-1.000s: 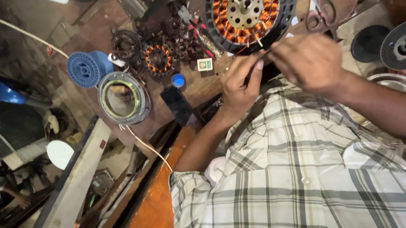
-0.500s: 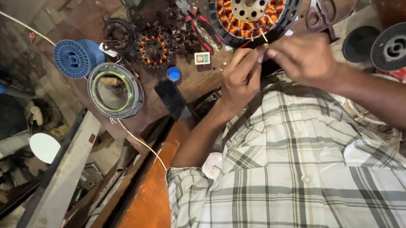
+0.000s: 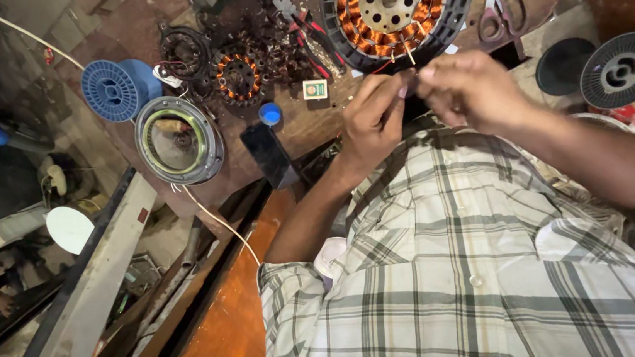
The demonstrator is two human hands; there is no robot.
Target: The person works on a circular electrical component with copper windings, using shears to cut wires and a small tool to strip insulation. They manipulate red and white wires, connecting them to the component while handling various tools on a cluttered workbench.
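Below the big stator (image 3: 393, 0), both hands are meeting fingertip to fingertip over the bench (image 3: 305, 125) edge. Left hand (image 3: 374, 119) is rising from a bent forearm, fingers curled and pinching thin wire (image 3: 408, 55) leading from the copper windings. Right hand (image 3: 472, 90) is reaching in from the right, knuckles up, fingers closed on the same wire ends. Scissors (image 3: 499, 9) are lying beside the stator; a small stator (image 3: 238, 77), blue cap (image 3: 270, 114), phone (image 3: 269, 156), round housing (image 3: 178, 137) and blue spool (image 3: 111, 88) are sitting to the left
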